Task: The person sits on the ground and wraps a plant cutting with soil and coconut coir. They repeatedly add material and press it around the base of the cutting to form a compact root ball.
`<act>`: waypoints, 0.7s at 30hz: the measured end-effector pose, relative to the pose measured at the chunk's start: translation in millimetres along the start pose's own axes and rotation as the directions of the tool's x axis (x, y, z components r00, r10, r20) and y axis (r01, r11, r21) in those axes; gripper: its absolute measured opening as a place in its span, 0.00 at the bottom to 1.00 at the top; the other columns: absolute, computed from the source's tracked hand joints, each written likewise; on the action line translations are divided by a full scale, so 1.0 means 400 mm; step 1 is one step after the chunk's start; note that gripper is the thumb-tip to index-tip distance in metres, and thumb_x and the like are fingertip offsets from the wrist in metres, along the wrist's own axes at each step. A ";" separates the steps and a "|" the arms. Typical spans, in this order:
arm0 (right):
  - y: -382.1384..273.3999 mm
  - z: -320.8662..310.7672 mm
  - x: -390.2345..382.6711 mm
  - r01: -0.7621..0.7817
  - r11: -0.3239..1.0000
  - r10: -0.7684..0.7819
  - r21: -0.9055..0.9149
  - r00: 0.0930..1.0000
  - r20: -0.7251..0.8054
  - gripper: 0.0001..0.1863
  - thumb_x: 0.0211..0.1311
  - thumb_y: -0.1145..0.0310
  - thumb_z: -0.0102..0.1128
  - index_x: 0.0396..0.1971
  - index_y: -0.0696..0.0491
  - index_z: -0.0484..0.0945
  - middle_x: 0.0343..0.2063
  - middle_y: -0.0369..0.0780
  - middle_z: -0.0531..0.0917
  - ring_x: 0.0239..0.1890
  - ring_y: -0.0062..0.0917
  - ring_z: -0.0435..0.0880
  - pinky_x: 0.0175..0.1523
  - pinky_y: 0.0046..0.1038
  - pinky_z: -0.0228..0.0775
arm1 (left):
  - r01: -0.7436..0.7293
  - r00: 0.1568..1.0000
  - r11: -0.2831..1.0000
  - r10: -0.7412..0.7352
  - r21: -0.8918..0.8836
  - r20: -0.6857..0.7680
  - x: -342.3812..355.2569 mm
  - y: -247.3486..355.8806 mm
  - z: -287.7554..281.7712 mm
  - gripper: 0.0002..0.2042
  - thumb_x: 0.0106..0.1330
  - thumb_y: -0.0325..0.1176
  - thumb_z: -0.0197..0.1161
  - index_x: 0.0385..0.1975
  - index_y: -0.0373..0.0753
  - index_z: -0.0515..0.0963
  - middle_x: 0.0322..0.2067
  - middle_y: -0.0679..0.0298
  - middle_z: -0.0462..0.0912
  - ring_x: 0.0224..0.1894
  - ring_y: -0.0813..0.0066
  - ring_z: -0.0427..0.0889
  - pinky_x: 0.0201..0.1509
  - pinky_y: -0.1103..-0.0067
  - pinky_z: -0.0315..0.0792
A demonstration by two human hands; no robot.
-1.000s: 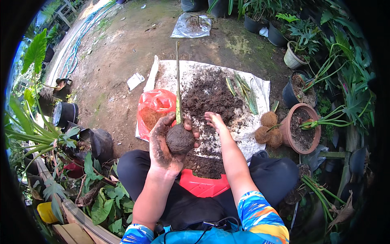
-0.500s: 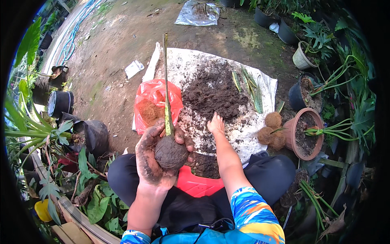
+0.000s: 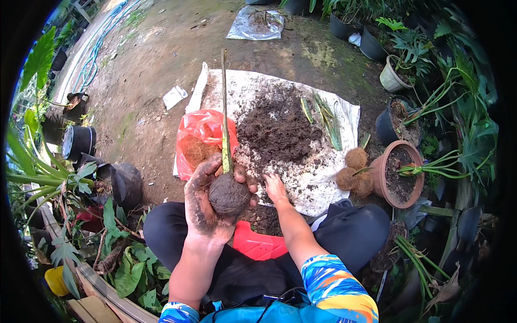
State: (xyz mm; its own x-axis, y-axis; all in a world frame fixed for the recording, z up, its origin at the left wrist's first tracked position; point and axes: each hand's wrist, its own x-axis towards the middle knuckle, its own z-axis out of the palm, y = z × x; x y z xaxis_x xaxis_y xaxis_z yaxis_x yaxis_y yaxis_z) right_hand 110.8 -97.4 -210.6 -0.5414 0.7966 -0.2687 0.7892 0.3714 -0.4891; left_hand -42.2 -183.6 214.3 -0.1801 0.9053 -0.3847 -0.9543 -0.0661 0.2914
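Observation:
My left hand (image 3: pixel 202 207) is closed around a dark round soil ball (image 3: pixel 229 195), cupping it from below and the side. From the top of the ball a long green-brown stem (image 3: pixel 225 129) stands upright. Soil smears the palm and fingers. My right hand (image 3: pixel 275 188) is low over the white sheet, just right of the ball and apart from it. Its fingers look slightly spread, with the tips partly hidden and no held thing showing. Beyond it, a heap of loose dark soil (image 3: pixel 280 132) lies on the white sheet (image 3: pixel 331 161).
A red plastic bag (image 3: pixel 202 126) of brown fibre (image 3: pixel 198 151) sits behind my left hand. Cut leaf pieces (image 3: pixel 327 121) lie by the soil. Several fibre balls (image 3: pixel 355 158) rest against a tilted terracotta pot (image 3: pixel 379 177). Potted plants line both sides; a red plastic stool (image 3: pixel 258 242) shows between my legs.
My right hand has drawn back from the soil heap, toward me and left, closer to the ball. My left hand still holds the ball with its stem. The view has shifted slightly.

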 end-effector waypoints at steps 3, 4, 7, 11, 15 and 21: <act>0.009 -0.022 0.042 -0.097 0.976 0.113 0.194 0.991 -0.069 0.12 0.59 0.70 0.61 0.44 0.50 0.83 0.40 0.45 0.84 0.48 0.41 0.81 0.54 0.36 0.73 | -0.004 1.000 1.000 0.004 0.006 0.006 -0.007 -0.007 0.003 0.10 0.70 0.41 0.49 0.37 0.42 0.73 0.28 0.59 0.76 0.35 0.57 0.80 0.32 0.66 0.80; 0.007 -0.030 0.058 -0.151 0.944 0.188 0.294 0.977 -0.104 0.13 0.58 0.69 0.62 0.44 0.49 0.83 0.41 0.46 0.85 0.45 0.42 0.83 0.53 0.36 0.75 | -0.013 1.000 1.000 0.014 0.020 -0.013 -0.009 -0.008 0.003 0.10 0.70 0.41 0.48 0.37 0.42 0.73 0.28 0.59 0.76 0.35 0.57 0.80 0.32 0.66 0.80; -0.014 -0.049 0.112 -0.210 0.895 0.249 0.393 0.967 -0.051 0.15 0.56 0.68 0.62 0.44 0.48 0.84 0.43 0.47 0.84 0.48 0.40 0.82 0.56 0.35 0.74 | -0.027 1.000 0.999 0.027 0.030 0.000 -0.008 -0.007 -0.001 0.10 0.70 0.41 0.48 0.36 0.42 0.72 0.28 0.59 0.76 0.35 0.57 0.80 0.32 0.66 0.80; -0.054 -0.056 0.158 -0.108 0.983 0.092 0.146 0.990 0.111 0.30 0.59 0.64 0.56 0.64 0.49 0.67 0.67 0.42 0.65 0.68 0.36 0.63 0.70 0.35 0.60 | -0.029 1.000 0.999 0.029 0.024 -0.007 -0.004 0.008 -0.015 0.10 0.70 0.41 0.48 0.37 0.42 0.72 0.28 0.59 0.76 0.35 0.57 0.80 0.32 0.66 0.80; -0.093 -0.032 0.165 -0.161 0.987 0.156 0.007 0.967 0.203 0.33 0.62 0.60 0.56 0.68 0.43 0.62 0.72 0.37 0.55 0.75 0.35 0.47 0.74 0.35 0.53 | -0.043 0.998 0.999 0.044 0.017 -0.044 -0.003 0.023 -0.024 0.10 0.70 0.41 0.48 0.38 0.43 0.72 0.28 0.59 0.77 0.35 0.57 0.81 0.32 0.66 0.80; -0.064 -0.032 0.089 -0.047 0.998 0.040 0.046 0.989 0.142 0.18 0.66 0.64 0.52 0.56 0.43 0.76 0.59 0.40 0.75 0.62 0.39 0.72 0.62 0.38 0.69 | -0.045 0.998 0.998 0.046 0.037 -0.047 0.010 0.018 -0.017 0.10 0.70 0.41 0.48 0.38 0.42 0.73 0.28 0.58 0.77 0.35 0.56 0.81 0.33 0.66 0.80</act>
State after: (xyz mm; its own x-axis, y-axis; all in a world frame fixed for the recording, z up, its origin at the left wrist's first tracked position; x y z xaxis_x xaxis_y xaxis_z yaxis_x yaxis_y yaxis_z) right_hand 75.3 -72.4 -196.9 -0.5452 0.7350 -0.4032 0.7996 0.3117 -0.5133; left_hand -51.3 -183.4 208.7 -0.2352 0.8808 -0.4110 -0.9359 -0.0911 0.3404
